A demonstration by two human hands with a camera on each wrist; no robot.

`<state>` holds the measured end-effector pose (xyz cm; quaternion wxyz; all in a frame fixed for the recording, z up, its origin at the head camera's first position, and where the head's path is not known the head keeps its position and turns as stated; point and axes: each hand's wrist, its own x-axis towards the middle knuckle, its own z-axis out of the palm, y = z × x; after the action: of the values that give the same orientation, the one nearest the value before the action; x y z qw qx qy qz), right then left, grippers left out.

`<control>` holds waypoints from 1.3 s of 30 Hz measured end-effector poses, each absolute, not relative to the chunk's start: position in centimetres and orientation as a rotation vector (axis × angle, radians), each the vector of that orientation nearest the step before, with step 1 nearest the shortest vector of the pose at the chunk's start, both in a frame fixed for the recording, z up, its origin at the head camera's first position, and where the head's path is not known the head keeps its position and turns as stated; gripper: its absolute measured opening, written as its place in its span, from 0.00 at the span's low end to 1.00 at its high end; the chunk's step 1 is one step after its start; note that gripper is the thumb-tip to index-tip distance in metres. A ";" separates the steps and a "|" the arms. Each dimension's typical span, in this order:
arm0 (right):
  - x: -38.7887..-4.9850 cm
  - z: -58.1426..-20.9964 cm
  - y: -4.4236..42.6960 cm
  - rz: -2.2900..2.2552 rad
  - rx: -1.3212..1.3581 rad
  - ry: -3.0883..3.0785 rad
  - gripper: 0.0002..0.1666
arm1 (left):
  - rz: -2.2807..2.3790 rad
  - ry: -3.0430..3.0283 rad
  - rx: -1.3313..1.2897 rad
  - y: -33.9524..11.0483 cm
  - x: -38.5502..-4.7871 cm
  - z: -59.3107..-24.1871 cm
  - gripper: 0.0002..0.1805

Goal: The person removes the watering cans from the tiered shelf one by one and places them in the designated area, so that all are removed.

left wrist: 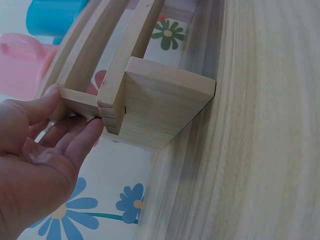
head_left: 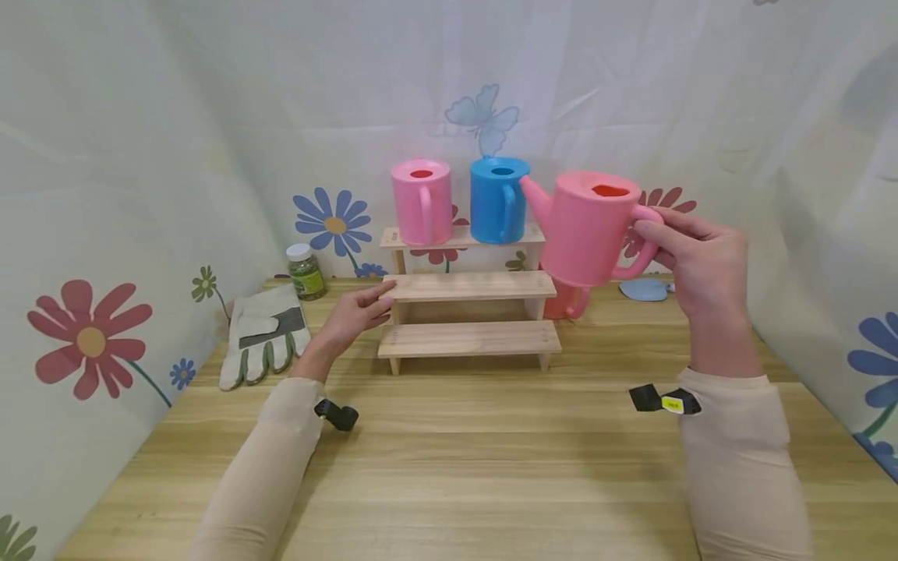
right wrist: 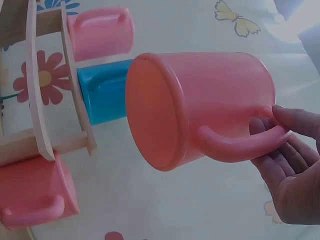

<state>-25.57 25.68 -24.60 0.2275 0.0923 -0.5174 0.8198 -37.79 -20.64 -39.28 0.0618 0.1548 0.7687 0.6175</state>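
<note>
Your right hand (head_left: 712, 261) grasps the pink watering can (head_left: 589, 234) by its handle (right wrist: 237, 149), aloft at the right of the wooden stand (head_left: 468, 339); your left hand (head_left: 351, 318) pinches the stand's middle shelf (head_left: 468, 286) by its left end. This looks like the carrying step; the next move likely calls for a steady stand and a spout (head_left: 536, 202) clear of the blue can (head_left: 487, 206).

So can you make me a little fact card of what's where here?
Right grip: holds coral-pink watering can by its handle, in the air
Left grip: pinches middle shelf of wooden stand, at left end
Top shelf: light-pink watering can, blue watering can
Behind stand: reddish-pink watering can, partly hidden
Left of stand: work glove, white-lidded jar
</note>
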 end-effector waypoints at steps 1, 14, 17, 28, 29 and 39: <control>-25.6 -24.6 26.1 2.262 0.244 -1.422 0.21 | 1.868 2.323 0.467 -20.7 -37.8 -39.3 0.28; -27.2 -26.3 30.2 1.899 -0.230 -1.734 0.20 | 1.894 2.308 0.475 -20.6 -38.0 -39.4 0.29; -28.6 -27.7 30.9 1.872 -0.341 -1.791 0.23 | 1.891 2.304 0.453 -20.6 -38.0 -39.5 0.29; -33.4 -34.0 31.6 1.838 -0.500 -1.883 0.25 | 1.882 2.319 0.457 -20.7 -37.8 -39.4 0.29; -33.7 -34.5 31.6 1.814 -0.508 -1.905 0.27 | 1.884 2.320 0.455 -20.7 -37.8 -39.4 0.29; -35.6 -38.0 31.1 1.790 -0.547 -1.985 0.26 | 1.890 2.307 0.449 -20.7 -38.0 -39.4 0.29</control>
<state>-35.62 31.15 -38.03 0.2050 -0.1962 -0.7122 0.6421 -38.03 -20.74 -39.37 0.0629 0.1487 0.7634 0.6255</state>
